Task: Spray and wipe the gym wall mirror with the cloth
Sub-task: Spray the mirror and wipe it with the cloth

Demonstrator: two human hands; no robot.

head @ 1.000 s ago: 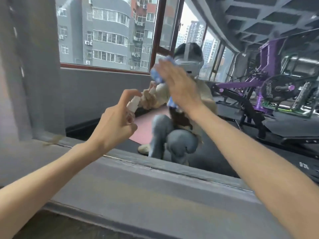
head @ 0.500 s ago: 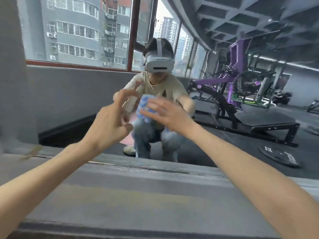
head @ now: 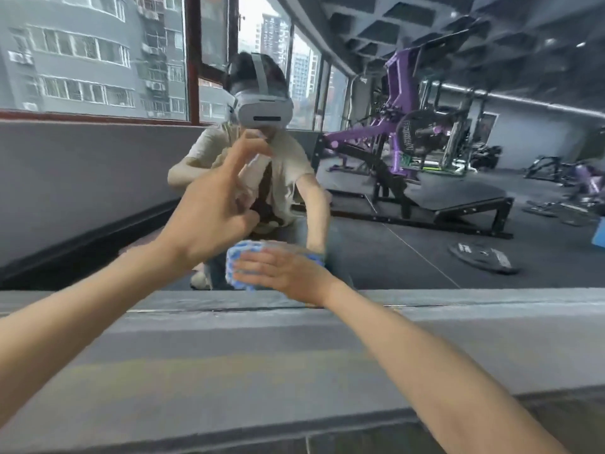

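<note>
The gym wall mirror (head: 425, 224) fills the upper view, reflecting windows and a purple machine (head: 401, 103); a grey ledge (head: 229, 355) runs below. The right hand (head: 281, 273) sits low on the glass, just above the ledge, fingers (head: 253, 267) straight and together, pressing the blue cloth (head: 240, 255) flat for full wiping contact. The cloth's long axis runs left-right along the lower edge. The left hand (head: 209, 221), higher, grips the small spray bottle (head: 252, 167) with curled fingers, index raised, probably to pump. The blurred bottle appears roughly upright, nozzle toward the glass.
</note>
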